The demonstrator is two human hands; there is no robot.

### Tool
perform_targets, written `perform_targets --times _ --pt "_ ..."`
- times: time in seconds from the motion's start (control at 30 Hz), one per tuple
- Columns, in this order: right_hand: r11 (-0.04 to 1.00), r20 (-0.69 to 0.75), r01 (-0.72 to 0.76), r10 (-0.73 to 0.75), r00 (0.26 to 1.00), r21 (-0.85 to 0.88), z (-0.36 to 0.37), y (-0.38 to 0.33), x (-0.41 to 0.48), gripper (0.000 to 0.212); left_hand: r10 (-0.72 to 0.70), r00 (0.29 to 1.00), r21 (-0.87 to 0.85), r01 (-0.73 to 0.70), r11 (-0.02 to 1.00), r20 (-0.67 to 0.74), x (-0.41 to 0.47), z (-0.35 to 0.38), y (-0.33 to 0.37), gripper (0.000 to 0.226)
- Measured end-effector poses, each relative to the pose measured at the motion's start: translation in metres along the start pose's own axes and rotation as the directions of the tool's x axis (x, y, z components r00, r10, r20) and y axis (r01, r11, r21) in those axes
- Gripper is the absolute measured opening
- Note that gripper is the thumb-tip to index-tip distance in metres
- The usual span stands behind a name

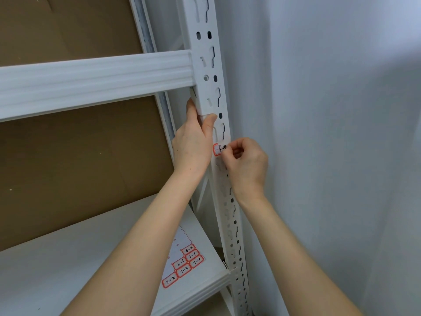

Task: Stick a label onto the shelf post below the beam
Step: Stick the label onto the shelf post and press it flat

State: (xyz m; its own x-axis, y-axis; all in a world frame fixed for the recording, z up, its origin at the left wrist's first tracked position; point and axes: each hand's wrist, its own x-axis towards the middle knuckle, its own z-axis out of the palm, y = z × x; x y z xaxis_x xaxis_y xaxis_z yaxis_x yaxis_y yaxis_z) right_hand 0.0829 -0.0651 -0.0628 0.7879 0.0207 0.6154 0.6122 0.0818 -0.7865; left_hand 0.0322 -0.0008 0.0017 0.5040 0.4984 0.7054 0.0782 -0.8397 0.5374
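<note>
Red-bordered label on post reading "6-", sticker sheet showing 6-4, 7-1, 6-6, 7-4, 7-3, 7-2

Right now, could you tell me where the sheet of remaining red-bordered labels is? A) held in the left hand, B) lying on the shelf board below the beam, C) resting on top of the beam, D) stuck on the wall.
B: the label sheet lies flat on the shelf board, while the left hand grips the post.
</note>
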Motion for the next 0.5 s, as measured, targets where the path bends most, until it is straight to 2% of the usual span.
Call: perform_targets --times 0.1,0.23,0.37,0.5 --pt "0.991 -0.002 -0.095 0.095 0.995 0.092 -0.0011 0.006 0.0003 0.009 0.004 1.0 0.001 -0.004 1.0 0.006 -0.0007 -0.0007 0.0007 0.049" --pt "0.974 -0.006 -0.146 0.15 0.989 0.173 -0.0054 0.0076 -0.0033 0.014 0.004 1.0 0.004 -0.004 1.0 0.008 -0.0001 -0.001 0.0013 0.051" --pt "0.989 -0.027 -0.063 0.067 0.997 0.137 -0.0051 0.006 -0.0033 0.007 0.0 1.0 0.005 0.0 1.0 0.007 -0.0007 -0.0005 0.0005 0.049" --pt "0.99 -0.072 0.129 -0.133 0.989 -0.055 -0.006 0.0064 -0.0009 0.002 0.001 1.0 -0.001 -0.001 1.0 0.012 -0.0013 -0.0009 0.0012 0.049"
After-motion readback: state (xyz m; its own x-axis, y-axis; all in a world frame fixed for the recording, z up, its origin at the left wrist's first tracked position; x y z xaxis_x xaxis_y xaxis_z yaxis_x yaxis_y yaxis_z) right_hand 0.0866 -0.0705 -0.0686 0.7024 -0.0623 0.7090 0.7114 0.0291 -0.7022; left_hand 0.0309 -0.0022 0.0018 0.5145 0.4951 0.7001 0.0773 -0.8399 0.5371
